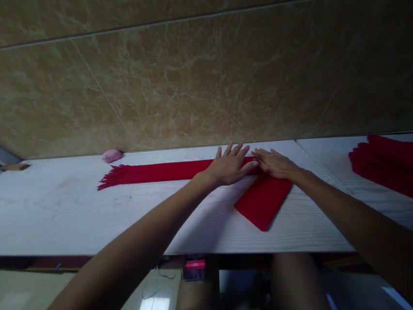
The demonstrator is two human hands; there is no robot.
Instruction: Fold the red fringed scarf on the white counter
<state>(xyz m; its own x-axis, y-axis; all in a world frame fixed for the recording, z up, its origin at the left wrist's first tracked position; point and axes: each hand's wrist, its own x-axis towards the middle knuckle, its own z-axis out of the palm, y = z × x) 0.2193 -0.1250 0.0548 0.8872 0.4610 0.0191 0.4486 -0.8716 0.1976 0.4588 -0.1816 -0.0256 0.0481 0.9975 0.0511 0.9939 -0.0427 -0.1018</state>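
A long red scarf (164,171) lies on the white table (51,209), its fringed end pointing left near the wall. Its right part is folded back toward me at an angle and ends near the table's front edge. My left hand (229,165) lies flat on the scarf at the fold, fingers spread. My right hand (275,163) presses flat beside it, fingers stretched out, its fingertips touching the left hand's.
A stack of folded red scarves (401,165) sits at the table's right end. A small pink object (111,156) rests against the marble wall, and a brownish item (14,167) lies at the far left. Below the table edge are my legs and a tiled floor.
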